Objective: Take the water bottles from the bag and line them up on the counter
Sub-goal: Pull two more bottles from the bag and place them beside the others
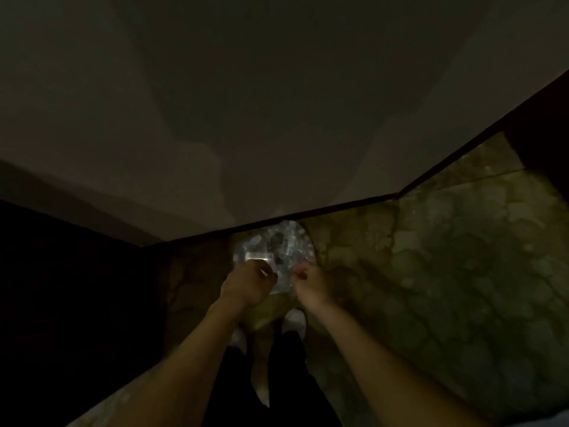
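Note:
A clear plastic bag (277, 245) holding several water bottles sits on the dim floor against the wall, straight ahead of me. My left hand (249, 285) is closed on the bag's left edge near its mouth. My right hand (311, 283) is closed on the right edge, a short gap between the two fists. The scene is dark and blurred, so single bottles inside the bag are hard to make out. No counter shows in the head view.
A mottled stone floor (446, 257) spreads to the right. A plain wall (277, 103) with a dark skirting rises behind the bag. A dark mass (61, 272) fills the left. My feet in pale shoes (295, 322) stand just below the bag.

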A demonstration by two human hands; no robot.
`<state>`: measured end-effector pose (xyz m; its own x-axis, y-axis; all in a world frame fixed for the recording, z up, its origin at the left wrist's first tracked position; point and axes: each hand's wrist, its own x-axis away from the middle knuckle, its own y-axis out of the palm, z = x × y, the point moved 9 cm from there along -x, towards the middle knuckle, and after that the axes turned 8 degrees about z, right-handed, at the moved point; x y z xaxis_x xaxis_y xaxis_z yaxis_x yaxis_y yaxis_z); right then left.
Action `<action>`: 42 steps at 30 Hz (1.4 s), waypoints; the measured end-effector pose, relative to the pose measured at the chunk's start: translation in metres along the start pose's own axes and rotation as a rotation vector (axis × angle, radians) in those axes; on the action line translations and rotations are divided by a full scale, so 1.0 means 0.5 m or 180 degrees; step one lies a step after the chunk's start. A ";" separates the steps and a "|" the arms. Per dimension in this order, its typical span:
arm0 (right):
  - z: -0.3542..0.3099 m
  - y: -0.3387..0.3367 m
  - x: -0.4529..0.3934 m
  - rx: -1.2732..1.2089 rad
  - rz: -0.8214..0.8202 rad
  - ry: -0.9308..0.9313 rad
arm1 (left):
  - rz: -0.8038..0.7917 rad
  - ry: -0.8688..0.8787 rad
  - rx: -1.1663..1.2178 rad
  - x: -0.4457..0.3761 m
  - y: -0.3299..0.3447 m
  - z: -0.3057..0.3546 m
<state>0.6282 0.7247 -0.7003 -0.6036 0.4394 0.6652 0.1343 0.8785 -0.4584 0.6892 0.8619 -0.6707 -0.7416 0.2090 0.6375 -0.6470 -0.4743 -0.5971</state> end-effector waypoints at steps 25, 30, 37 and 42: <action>0.356 0.356 -0.713 0.0006 0.0018 0.0500 | -0.0046 0.0197 0.0306 -0.724 0.472 -0.279; 0.408 0.395 -0.800 0.0226 0.0193 0.0592 | -0.0116 0.0269 0.0179 -0.814 0.542 -0.299; 0.460 0.408 -0.864 0.0539 0.0684 0.0670 | -0.0112 0.0499 0.0293 -0.888 0.585 -0.285; 0.482 0.400 -0.885 0.0420 0.1043 0.0835 | 0.0005 0.0656 0.0217 -0.936 0.603 -0.273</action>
<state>0.7326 0.6607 -1.2285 -0.3237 0.7384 0.5915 0.1738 0.6610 -0.7300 0.8170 0.7378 -1.2154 -0.7677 0.3754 0.5193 -0.6374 -0.5300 -0.5592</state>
